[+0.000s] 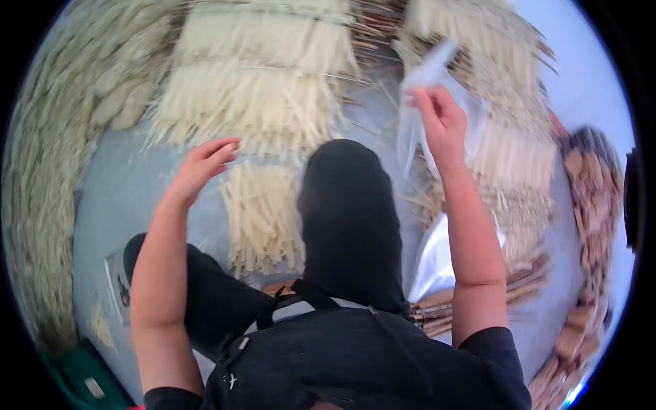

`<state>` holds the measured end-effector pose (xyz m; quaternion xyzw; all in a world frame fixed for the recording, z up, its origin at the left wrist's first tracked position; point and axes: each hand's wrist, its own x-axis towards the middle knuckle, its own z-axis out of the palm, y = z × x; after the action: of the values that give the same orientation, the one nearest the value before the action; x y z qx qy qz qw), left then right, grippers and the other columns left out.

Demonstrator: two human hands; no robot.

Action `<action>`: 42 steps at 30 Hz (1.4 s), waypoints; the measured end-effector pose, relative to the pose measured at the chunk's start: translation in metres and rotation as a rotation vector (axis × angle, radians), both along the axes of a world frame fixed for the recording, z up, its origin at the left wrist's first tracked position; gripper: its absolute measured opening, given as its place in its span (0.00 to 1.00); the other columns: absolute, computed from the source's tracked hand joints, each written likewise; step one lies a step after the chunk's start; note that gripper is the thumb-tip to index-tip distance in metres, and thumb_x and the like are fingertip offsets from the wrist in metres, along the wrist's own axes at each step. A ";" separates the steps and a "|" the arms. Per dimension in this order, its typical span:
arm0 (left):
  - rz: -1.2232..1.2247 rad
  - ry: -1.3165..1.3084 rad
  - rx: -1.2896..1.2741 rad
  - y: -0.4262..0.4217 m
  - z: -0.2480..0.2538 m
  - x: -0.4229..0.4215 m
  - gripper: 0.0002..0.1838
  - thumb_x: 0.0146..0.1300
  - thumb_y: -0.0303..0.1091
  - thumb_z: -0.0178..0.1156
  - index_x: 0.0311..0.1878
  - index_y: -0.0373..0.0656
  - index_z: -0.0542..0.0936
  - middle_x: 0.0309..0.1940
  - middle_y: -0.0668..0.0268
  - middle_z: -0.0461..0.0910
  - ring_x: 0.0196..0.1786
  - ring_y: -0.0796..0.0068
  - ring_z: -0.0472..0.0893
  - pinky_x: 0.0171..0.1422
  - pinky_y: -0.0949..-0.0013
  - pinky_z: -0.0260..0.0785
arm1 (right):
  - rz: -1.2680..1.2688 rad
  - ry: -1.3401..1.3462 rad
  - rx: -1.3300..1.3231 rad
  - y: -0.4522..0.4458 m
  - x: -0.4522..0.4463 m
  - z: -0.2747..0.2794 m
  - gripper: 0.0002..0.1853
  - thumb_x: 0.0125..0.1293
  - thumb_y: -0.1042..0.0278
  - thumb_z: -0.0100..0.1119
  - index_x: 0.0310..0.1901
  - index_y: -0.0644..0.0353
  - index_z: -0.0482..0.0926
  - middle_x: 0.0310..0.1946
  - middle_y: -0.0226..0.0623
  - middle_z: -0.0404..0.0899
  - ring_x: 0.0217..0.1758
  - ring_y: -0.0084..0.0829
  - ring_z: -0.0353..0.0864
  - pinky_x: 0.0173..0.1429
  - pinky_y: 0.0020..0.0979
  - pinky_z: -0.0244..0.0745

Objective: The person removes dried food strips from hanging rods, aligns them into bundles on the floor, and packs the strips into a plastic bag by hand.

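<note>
My right hand (443,123) is raised at the upper right, its fingers pinched on a clear plastic bag (413,140). The bag hangs loosely around the hand, over pale strips. On the left, my left hand (205,167) is held in the air with fingers stretched out and nothing in them. Just below and right of it lies a small pile of pale flat strips (258,219) on the grey floor (123,178). A larger stack of pale strips (253,89) spreads out beyond both hands. Another shiny plastic bag (436,260) lies partly behind my right forearm.
Bundles of pale strips (516,157) are stacked along the right. A long heap of pale material (48,164) lines the left side. Brown pieces (591,205) are piled at the far right. A green container (89,376) is at the lower left. My bent knee (348,198) rises in the middle.
</note>
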<state>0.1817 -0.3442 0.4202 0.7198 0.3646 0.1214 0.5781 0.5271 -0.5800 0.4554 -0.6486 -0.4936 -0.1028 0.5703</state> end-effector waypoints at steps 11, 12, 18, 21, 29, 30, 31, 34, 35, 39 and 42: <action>0.272 -0.513 -0.415 -0.014 0.007 -0.064 0.32 0.74 0.56 0.48 0.71 0.44 0.66 0.64 0.60 0.73 0.58 0.66 0.78 0.64 0.59 0.71 | 0.862 -0.877 -0.545 0.188 -0.230 -0.009 0.08 0.68 0.60 0.53 0.38 0.54 0.76 0.33 0.38 0.83 0.35 0.45 0.83 0.37 0.45 0.76; 0.321 -0.586 -0.464 -0.009 -0.003 -0.074 0.30 0.75 0.55 0.47 0.73 0.49 0.64 0.63 0.62 0.74 0.59 0.67 0.78 0.63 0.57 0.72 | 0.830 -0.769 -0.517 0.186 -0.240 -0.019 0.07 0.69 0.61 0.52 0.40 0.53 0.75 0.33 0.39 0.83 0.35 0.45 0.83 0.37 0.45 0.76; 0.786 -0.934 -0.363 0.000 -0.014 -0.104 0.28 0.75 0.56 0.45 0.74 0.62 0.60 0.65 0.65 0.71 0.65 0.65 0.72 0.64 0.53 0.70 | 0.755 -0.682 -0.644 0.190 -0.257 -0.053 0.07 0.70 0.62 0.52 0.43 0.54 0.73 0.31 0.41 0.82 0.36 0.47 0.82 0.37 0.46 0.74; 0.889 -1.002 -0.327 0.007 -0.007 -0.116 0.29 0.75 0.56 0.46 0.75 0.60 0.58 0.68 0.64 0.67 0.67 0.63 0.69 0.65 0.53 0.69 | 0.733 -0.657 -0.641 0.198 -0.264 -0.050 0.08 0.70 0.62 0.53 0.43 0.56 0.72 0.29 0.41 0.82 0.33 0.48 0.82 0.35 0.46 0.73; 0.730 -0.725 -0.427 -0.003 -0.022 -0.093 0.27 0.71 0.43 0.59 0.68 0.44 0.68 0.65 0.61 0.70 0.64 0.65 0.72 0.64 0.59 0.73 | 0.781 0.105 -0.443 0.222 -0.263 -0.053 0.06 0.67 0.67 0.57 0.37 0.60 0.77 0.26 0.40 0.82 0.26 0.37 0.82 0.32 0.35 0.75; 0.646 -0.625 -0.415 -0.006 -0.024 -0.089 0.25 0.70 0.40 0.61 0.66 0.41 0.71 0.62 0.61 0.72 0.62 0.66 0.75 0.62 0.63 0.74 | 0.813 0.230 -0.456 0.223 -0.261 -0.056 0.05 0.65 0.68 0.59 0.36 0.61 0.78 0.25 0.37 0.82 0.25 0.32 0.81 0.32 0.33 0.75; 0.643 -0.626 -0.418 -0.008 -0.024 -0.086 0.25 0.70 0.40 0.61 0.66 0.41 0.71 0.62 0.61 0.72 0.62 0.66 0.75 0.62 0.63 0.74 | 0.844 0.357 -0.467 0.224 -0.260 -0.058 0.05 0.64 0.69 0.60 0.34 0.62 0.79 0.23 0.35 0.82 0.24 0.28 0.80 0.32 0.31 0.74; 0.642 -0.558 -0.393 -0.009 -0.026 -0.080 0.21 0.69 0.37 0.61 0.62 0.39 0.74 0.56 0.62 0.78 0.56 0.69 0.80 0.59 0.68 0.77 | 0.800 0.220 -0.554 0.226 -0.251 -0.063 0.07 0.61 0.68 0.63 0.33 0.63 0.80 0.24 0.33 0.81 0.26 0.23 0.78 0.33 0.29 0.73; 0.642 -0.531 -0.401 -0.009 -0.029 -0.079 0.21 0.70 0.37 0.61 0.61 0.39 0.75 0.54 0.62 0.79 0.54 0.69 0.81 0.58 0.68 0.77 | 0.796 0.219 -0.554 0.226 -0.250 -0.064 0.07 0.61 0.68 0.63 0.33 0.63 0.80 0.24 0.33 0.81 0.26 0.23 0.78 0.33 0.29 0.73; 0.619 -0.464 -0.403 -0.012 -0.032 -0.072 0.17 0.70 0.39 0.60 0.56 0.39 0.79 0.49 0.63 0.82 0.51 0.70 0.83 0.56 0.69 0.78 | 0.792 0.332 -0.734 0.223 -0.248 -0.066 0.08 0.58 0.67 0.66 0.30 0.62 0.79 0.26 0.32 0.81 0.29 0.21 0.77 0.35 0.27 0.72; 0.594 -0.394 -0.369 -0.014 -0.030 -0.072 0.15 0.71 0.41 0.59 0.52 0.40 0.80 0.46 0.63 0.83 0.49 0.72 0.83 0.54 0.70 0.78 | 0.823 0.460 -0.800 0.218 -0.250 -0.064 0.08 0.58 0.67 0.66 0.29 0.60 0.77 0.26 0.30 0.79 0.30 0.21 0.77 0.35 0.26 0.73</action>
<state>0.1102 -0.3582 0.3903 0.4301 0.4547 0.3516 0.6961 0.2771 -0.3622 0.3912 -0.5743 -0.5679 0.4611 0.3675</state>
